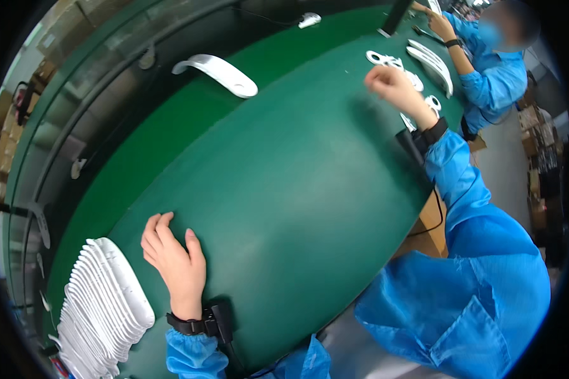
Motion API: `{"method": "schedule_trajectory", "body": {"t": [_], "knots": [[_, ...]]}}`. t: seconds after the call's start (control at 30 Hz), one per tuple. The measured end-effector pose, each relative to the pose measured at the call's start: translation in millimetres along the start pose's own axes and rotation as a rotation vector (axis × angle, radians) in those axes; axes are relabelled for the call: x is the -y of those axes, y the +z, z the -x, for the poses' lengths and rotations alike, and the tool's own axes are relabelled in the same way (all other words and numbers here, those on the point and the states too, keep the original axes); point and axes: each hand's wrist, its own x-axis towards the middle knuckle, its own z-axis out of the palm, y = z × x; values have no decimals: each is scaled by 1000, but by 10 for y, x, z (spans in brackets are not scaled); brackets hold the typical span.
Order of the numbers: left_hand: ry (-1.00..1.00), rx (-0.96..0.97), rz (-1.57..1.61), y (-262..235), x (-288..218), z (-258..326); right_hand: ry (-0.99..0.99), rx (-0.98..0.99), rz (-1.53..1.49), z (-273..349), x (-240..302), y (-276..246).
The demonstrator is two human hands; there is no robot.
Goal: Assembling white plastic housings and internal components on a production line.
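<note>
My left hand (175,264) is open, with fingers spread and slightly bent, over the green tabletop (284,208). To its left lies a long stack of curved white plastic pieces (110,294), packed close side by side. My right hand (396,90) reaches to the far right, its fingers curled in. What these fingers hold, if anything, is hidden. Right behind that hand lie several white ring-shaped plastic parts (383,59), partly covered by it. Farther right are long curved white pieces (431,66) lying together.
One curved white piece (220,71) rests on the brighter green strip beyond the table, with a small white part (309,20) farther back. At the upper right a co-worker in blue (496,79) works with both hands. A dark post (396,18) rises at the far edge.
</note>
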Motion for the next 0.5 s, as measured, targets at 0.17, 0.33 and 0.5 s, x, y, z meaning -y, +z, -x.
{"method": "schedule_trajectory", "body": {"t": [0.17,0.33,0.5], "knots": [[-22,31,-23,-50,23,-9,95,-50,511,222,-554,-641],[57,50,85,-62,184,45,-59,74,585,183,-1150,-776],[43,28,172,-51,229,129,121,95,419,167,-1048,-820]]}}
